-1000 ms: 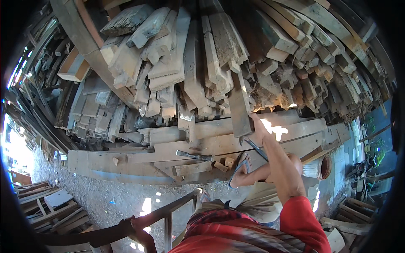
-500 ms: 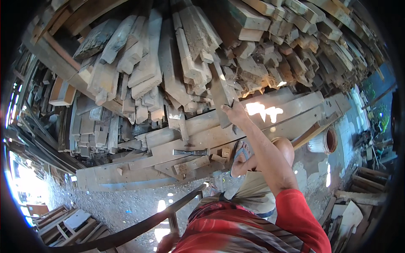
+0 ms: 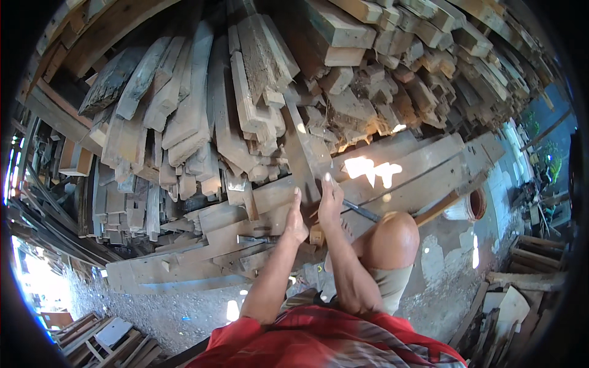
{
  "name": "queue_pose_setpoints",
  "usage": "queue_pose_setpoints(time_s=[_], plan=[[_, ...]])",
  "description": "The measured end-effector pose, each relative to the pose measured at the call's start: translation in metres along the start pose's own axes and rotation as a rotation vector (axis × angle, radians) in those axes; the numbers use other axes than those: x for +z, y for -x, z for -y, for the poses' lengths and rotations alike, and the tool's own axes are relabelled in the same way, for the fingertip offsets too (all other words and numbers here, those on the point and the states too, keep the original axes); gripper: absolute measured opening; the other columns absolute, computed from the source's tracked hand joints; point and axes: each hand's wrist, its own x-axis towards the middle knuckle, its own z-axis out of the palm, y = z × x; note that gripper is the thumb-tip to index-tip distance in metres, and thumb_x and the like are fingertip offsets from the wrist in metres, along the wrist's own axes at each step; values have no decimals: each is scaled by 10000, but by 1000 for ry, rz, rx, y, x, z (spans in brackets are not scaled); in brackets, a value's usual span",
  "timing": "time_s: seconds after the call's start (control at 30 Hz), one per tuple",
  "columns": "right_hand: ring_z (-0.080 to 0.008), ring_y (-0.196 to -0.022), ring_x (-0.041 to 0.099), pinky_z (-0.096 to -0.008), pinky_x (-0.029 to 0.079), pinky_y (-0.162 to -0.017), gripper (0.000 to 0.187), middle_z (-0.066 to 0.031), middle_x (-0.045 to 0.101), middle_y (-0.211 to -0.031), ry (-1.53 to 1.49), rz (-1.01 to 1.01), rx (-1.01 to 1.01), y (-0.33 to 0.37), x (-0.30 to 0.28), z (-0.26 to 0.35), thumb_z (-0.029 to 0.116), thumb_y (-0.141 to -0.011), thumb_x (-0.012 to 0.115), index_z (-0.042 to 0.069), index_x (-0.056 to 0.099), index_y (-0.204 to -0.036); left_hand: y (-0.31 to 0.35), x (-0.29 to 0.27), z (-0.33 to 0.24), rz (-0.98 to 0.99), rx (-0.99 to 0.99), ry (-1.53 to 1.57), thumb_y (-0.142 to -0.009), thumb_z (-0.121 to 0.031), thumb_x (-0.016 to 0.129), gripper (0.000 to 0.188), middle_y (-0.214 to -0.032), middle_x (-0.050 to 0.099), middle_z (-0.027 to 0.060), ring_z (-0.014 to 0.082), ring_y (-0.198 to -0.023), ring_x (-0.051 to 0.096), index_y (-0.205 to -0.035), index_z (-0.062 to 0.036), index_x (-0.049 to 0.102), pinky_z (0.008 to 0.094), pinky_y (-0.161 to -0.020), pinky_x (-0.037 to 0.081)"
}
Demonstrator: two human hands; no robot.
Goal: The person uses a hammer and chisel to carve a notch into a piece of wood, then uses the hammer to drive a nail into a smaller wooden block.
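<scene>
A long wooden board (image 3: 299,138) slopes down from the timber pile, and its lower end is between my two hands. My left hand (image 3: 296,226) is at the board's left edge with the thumb pointing up. My right hand (image 3: 331,201) is at the right edge, a little higher, thumb also up. The fingers are partly hidden, but both hands appear to close on the board from its sides. A dark rod-like tool (image 3: 362,211) lies just right of my right hand. Left of my left hand is a flat chisel-like tool (image 3: 250,239), partly covered by that hand.
Stacked timber (image 3: 245,92) fills the far side. Wide planks (image 3: 184,267) lie below it, with a small wood block (image 3: 316,237) near my hands. A white bucket (image 3: 461,207) stands at right, beyond my bent knee (image 3: 396,239). Scrap wood (image 3: 107,334) lies at lower left.
My left hand has come up from the lower edge to the board's left side. My right hand has shifted down and left along the board. The view has moved slightly, and the dark rail has mostly left it.
</scene>
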Motion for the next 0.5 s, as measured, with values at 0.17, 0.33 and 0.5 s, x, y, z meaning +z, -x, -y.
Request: queue_pose_setpoints(time_s=[0.17, 0.33, 0.5], plan=[[-178, -719, 486, -373, 414, -657, 493, -73, 574, -767, -169, -264, -100, -2, 26, -23, 357, -1079, 376, -43, 585, -882, -10, 10, 17, -33, 41, -11, -994, -598, 503, 695, -1398, 567, 57, 215, -1261, 538, -1440, -65, 512, 361, -1072, 434], [-241, -854, 638, -401, 493, -784, 570, -152, 687, -906, -86, -246, -117, -5, 31, 0, 371, -1082, 324, -74, 672, -1013, -24, 5, 10, -15, 46, -3, -1019, -565, 474, 638, -1315, 615, 77, 221, -1184, 591, -1388, -50, 550, 368, -1024, 482], [-151, -794, 572, -370, 456, -695, 438, -86, 644, -824, -66, -249, 47, -7, 34, 25, 303, -1070, 436, -42, 679, -950, -22, 9, 4, -36, -25, 14, -988, -610, 498, 692, -1295, 619, 84, 216, -1130, 611, -1414, -65, 513, 363, -972, 511]])
